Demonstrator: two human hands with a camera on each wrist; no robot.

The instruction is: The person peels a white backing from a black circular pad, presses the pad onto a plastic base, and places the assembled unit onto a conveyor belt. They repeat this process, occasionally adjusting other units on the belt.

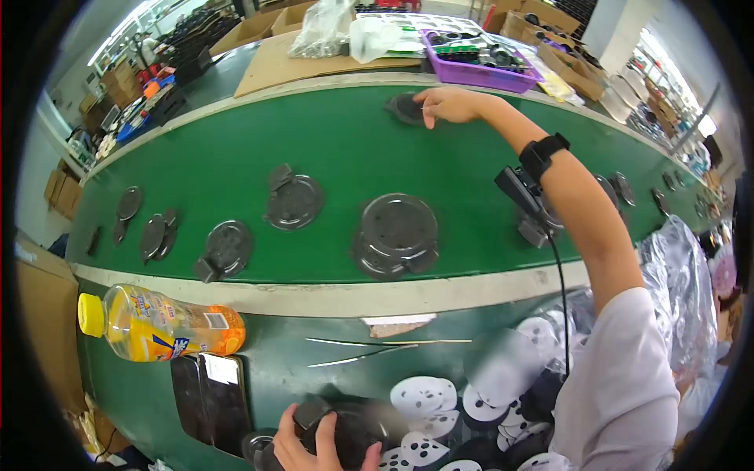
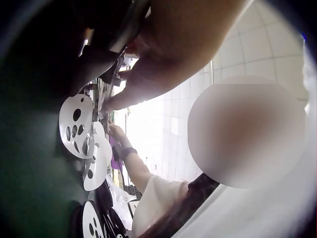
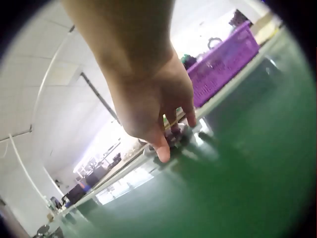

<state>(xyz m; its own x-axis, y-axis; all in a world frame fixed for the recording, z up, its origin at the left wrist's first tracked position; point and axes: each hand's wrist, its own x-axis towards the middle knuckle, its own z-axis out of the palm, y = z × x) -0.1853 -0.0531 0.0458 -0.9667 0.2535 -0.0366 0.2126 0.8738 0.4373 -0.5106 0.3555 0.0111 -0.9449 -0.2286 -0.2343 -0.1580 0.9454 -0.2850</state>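
At the far edge of the green belt, my right hand (image 1: 455, 105) has its thumb and fingers around a dark round part (image 1: 405, 109). The right wrist view shows this hand (image 3: 153, 99) from behind, fingers pointing down, the part (image 3: 174, 135) mostly hidden under it. My left hand (image 1: 310, 449) grips another dark round part (image 1: 357, 432) at the bottom of the head view, by the near work surface. In the left wrist view the left hand (image 2: 163, 59) is dim, and its part is hard to make out.
Several dark round parts (image 1: 399, 226) lie along the belt. Perforated white discs (image 1: 424, 396) are beside my left hand. A drink bottle (image 1: 161, 323), a phone (image 1: 210, 396) and thin tools (image 1: 369, 352) lie on the near table. A purple basket (image 1: 479, 72) stands beyond the belt.
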